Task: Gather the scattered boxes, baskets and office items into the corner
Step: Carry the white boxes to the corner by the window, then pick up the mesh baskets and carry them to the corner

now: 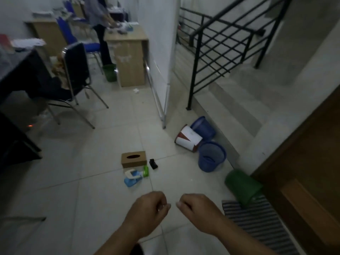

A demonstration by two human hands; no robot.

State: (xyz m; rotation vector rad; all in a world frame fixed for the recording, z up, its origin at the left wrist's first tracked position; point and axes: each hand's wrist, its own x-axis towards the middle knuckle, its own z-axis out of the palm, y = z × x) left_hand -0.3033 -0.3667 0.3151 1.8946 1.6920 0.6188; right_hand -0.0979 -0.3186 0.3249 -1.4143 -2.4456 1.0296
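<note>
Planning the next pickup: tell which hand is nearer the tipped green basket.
Right. The right hand is just left of the tipped green basket; the left hand is farther left.

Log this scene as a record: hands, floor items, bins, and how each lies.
left hand: fingers loosely curled, nothing visible in it
right hand: fingers loosely curled, nothing visible in it
tissue box: brown, on the floor tiles, slot facing up
small items: black item, green item and blue and white item lie close by the box; too blurred to identify
by the stair step: white and red bucket on its side between far blue mesh basket and near blue mesh basket
green bin: on its side, partly on striped mat
</note>
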